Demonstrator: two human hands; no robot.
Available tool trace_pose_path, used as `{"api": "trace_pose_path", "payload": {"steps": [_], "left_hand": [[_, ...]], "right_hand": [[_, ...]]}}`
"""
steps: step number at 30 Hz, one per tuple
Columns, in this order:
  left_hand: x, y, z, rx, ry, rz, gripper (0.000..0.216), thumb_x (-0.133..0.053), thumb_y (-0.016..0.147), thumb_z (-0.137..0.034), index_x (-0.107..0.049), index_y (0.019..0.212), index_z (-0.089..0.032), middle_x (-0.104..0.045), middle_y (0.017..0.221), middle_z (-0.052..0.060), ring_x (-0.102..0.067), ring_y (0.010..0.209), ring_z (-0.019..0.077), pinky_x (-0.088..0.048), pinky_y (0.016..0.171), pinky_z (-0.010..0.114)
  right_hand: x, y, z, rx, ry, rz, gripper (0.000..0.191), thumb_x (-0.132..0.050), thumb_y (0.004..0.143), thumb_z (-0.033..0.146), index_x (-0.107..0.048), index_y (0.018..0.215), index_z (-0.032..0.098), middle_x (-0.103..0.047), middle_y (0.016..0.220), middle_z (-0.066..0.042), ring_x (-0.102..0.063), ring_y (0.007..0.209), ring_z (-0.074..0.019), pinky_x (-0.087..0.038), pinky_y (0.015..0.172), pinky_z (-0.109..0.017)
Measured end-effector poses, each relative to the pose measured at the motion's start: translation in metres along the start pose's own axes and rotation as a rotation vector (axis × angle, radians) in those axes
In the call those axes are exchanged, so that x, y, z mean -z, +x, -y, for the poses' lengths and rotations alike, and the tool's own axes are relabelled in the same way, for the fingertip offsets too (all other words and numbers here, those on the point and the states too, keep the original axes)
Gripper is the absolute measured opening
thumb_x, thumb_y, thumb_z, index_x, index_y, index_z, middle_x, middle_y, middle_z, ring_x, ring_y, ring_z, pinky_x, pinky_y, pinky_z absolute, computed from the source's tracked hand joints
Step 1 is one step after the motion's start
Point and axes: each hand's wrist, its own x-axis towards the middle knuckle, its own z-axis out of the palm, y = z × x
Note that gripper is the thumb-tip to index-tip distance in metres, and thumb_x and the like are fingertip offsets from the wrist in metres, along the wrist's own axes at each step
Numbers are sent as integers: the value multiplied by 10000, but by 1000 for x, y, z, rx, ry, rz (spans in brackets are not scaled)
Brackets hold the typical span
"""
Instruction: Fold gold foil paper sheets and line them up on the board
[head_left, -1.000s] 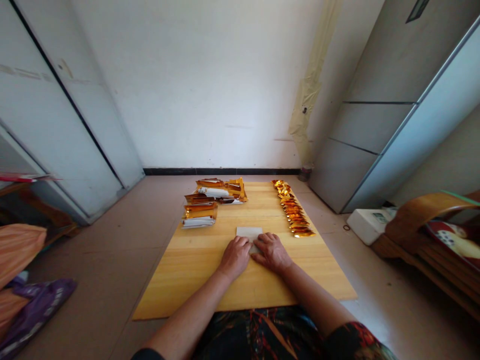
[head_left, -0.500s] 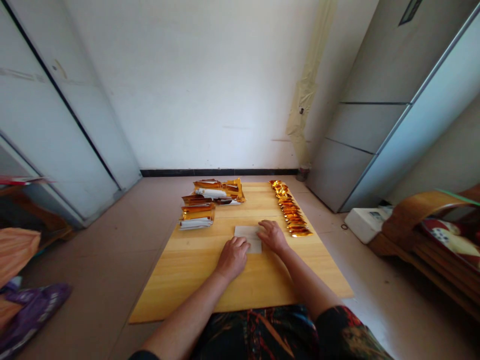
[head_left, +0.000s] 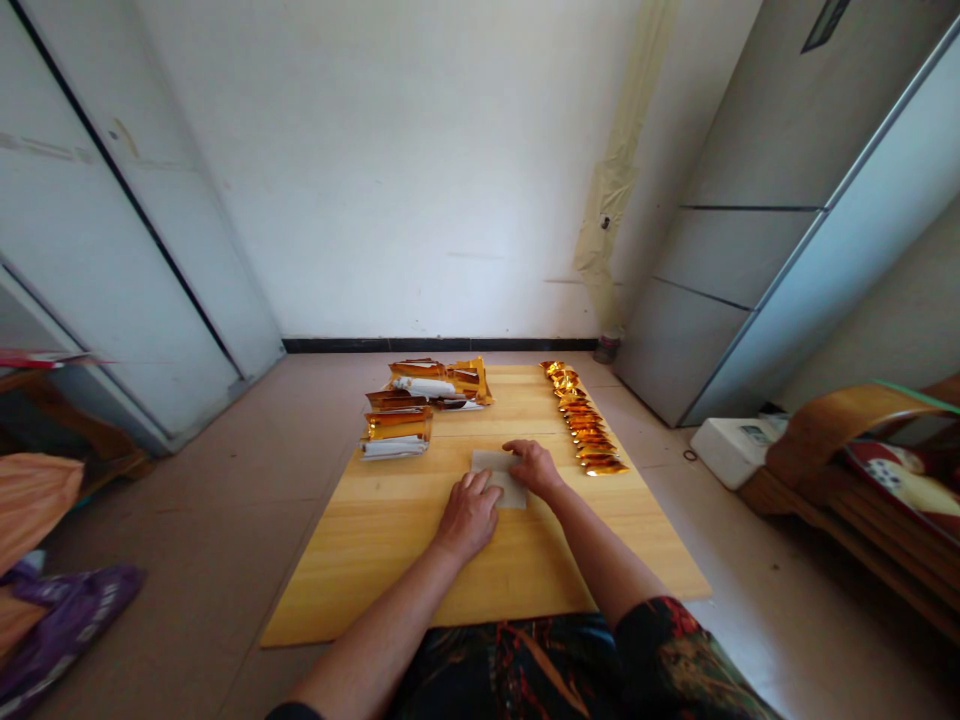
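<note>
A small whitish rectangular sheet lies flat on the light wooden board in front of me. On its left side rests my left hand, fingers stretched over the surface and apart. My right hand touches the upper right part, its fingers slightly bent and spread over the sheet. Both hands partly cover it. Beyond my left hand lie stacked flat orange-gold packets with white sides showing. To the right of my right hand runs a column of overlapping shiny gold foil packets.
More gold packets with a white piece lie at the board's far left. Behind stands a white wall. A grey fridge is at the right, near a white box and a wooden seat. A purple bag lies left.
My right hand has shifted slightly left and further over the sheet. The left hand's fingers are stretched a little more across it. The view has moved slightly; the packets look the same.
</note>
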Motion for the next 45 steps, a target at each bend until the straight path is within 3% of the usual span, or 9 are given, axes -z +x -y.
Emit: {"api": "trace_pose_path", "payload": {"steps": [8, 14, 21, 25, 27, 32, 45], "left_hand": [[3, -2, -1, 14, 7, -11, 324, -493, 773, -90, -661, 1014, -226, -542, 1158, 85, -465, 1063, 232, -410, 967, 383], [5, -3, -4, 5, 14, -44, 290, -487, 782, -83, -653, 983, -210, -554, 1078, 78, -489, 1036, 220, -439, 940, 373], [5, -7, -5, -2, 15, -162, 248, -466, 800, -80, -646, 932, -191, -559, 980, 74, -502, 969, 195, -469, 888, 325], [7, -7, -4, -31, 78, -215, 388, -482, 775, -66, -606, 1120, -195, -536, 1196, 97, -457, 1102, 230, -426, 952, 378], [8, -7, -5, -31, 99, -197, 399, -494, 779, -87, -600, 1145, -206, -531, 1262, 88, -436, 1157, 246, -388, 984, 418], [9, -8, -7, 40, 132, -130, 293, -485, 818, -159, -636, 1066, -202, -612, 1151, 85, -464, 1154, 245, -334, 1001, 442], [10, -6, -9, 102, 109, -69, 247, -507, 789, -159, -614, 1005, -211, -543, 1275, 82, -445, 1196, 235, -298, 1022, 437]], "right_hand": [[5, -20, 11, 218, -245, -6, 209, -544, 770, 133, -685, 897, 222, -651, 882, -52, -520, 905, -197, -339, 771, -301], [7, -34, 17, 331, -317, 23, 213, -523, 861, 253, -658, 1023, 283, -606, 908, -45, -479, 910, -190, -287, 789, -317], [4, -45, 19, 338, -316, 4, 266, -443, 927, 361, -617, 1126, 325, -580, 938, -44, -467, 902, -184, -278, 768, -312], [4, -46, 19, 337, -312, -9, 270, -444, 928, 353, -618, 1130, 312, -572, 939, -52, -459, 907, -186, -282, 774, -309], [3, -45, 19, 334, -316, -11, 258, -450, 924, 352, -632, 1100, 297, -570, 938, -54, -457, 902, -185, -284, 773, -306], [4, -48, 19, 339, -315, -12, 236, -459, 918, 354, -630, 1071, 294, -575, 935, -43, -458, 903, -183, -285, 779, -308], [26, -74, -3, 271, -316, -13, 239, -476, 905, 382, -601, 1058, 248, -584, 1129, -71, -478, 1027, -209, -317, 868, -340]]}}
